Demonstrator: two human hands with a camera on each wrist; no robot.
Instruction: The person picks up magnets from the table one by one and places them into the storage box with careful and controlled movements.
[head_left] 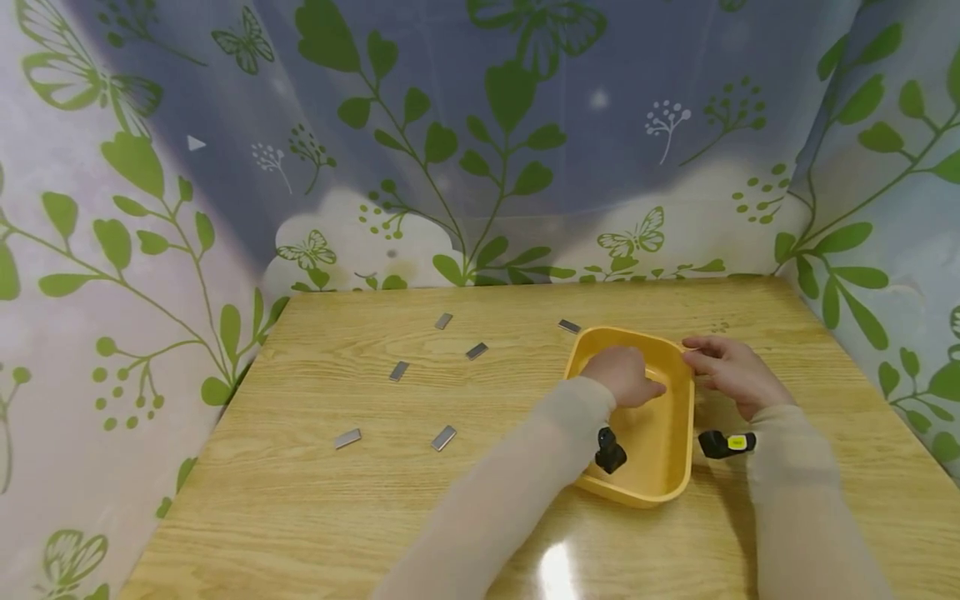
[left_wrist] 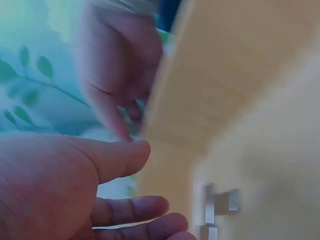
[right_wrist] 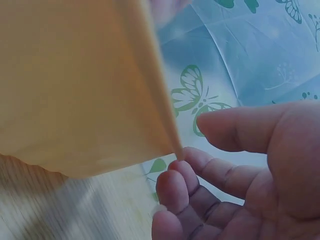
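A yellow plastic bin (head_left: 686,454) stands on the right half of the table. My left hand (head_left: 620,375) reaches into its far end, thumb extended and fingers loosely bent, with nothing visible between them. Small grey metal blocks (left_wrist: 209,205) lie in the bin near those fingertips in the left wrist view; in the head view the hand hides them. At the bin's far right corner, my right hand (head_left: 731,375) touches the rim with its fingertips. The right wrist view shows its thumb (right_wrist: 225,127) held apart from the rim.
Several similar grey blocks lie scattered on the wooden table (head_left: 300,517), among them one block (head_left: 443,438) left of the bin and another block (head_left: 569,326) by its far left corner. A leaf-patterned curtain (head_left: 420,167) encloses the back and sides.
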